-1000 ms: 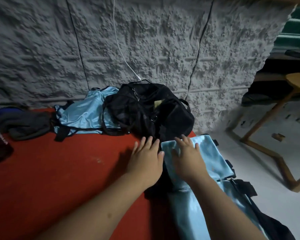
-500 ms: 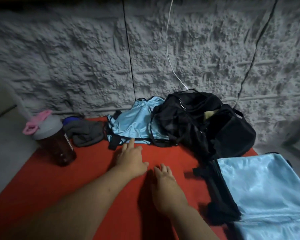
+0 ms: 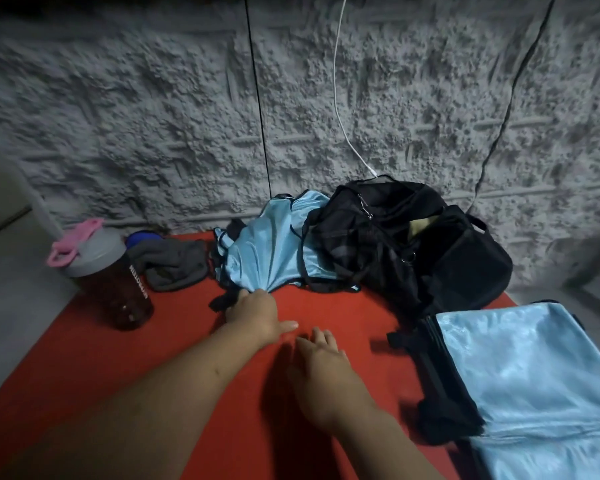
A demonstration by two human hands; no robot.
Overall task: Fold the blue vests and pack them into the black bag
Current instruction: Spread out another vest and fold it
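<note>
Against the rough grey wall at the back of the red worktop (image 3: 84, 358), your left hand (image 3: 253, 313) pinched the near hem of a crumpled light-blue satin vest with black trim (image 3: 271, 251), its fingers curled into the gathered cloth. That vest lay just beside the open black fabric duffel bag (image 3: 430, 244), its right edge tucked under the bag's side. Your right hand (image 3: 323, 368) rested flat on the worktop nearer you, fingers straight and holding nothing. At the right edge a second light-blue satin vest (image 3: 527, 368) lay smoothed out with its black trim (image 3: 440, 375) along the left side, close to the bag and well apart from both hands. On the left stood a dark brown plastic bottle with a grey lid and pink loop (image 3: 111, 275), and a crumpled grey cloth (image 3: 174, 268) lay between it and the first vest.
</note>
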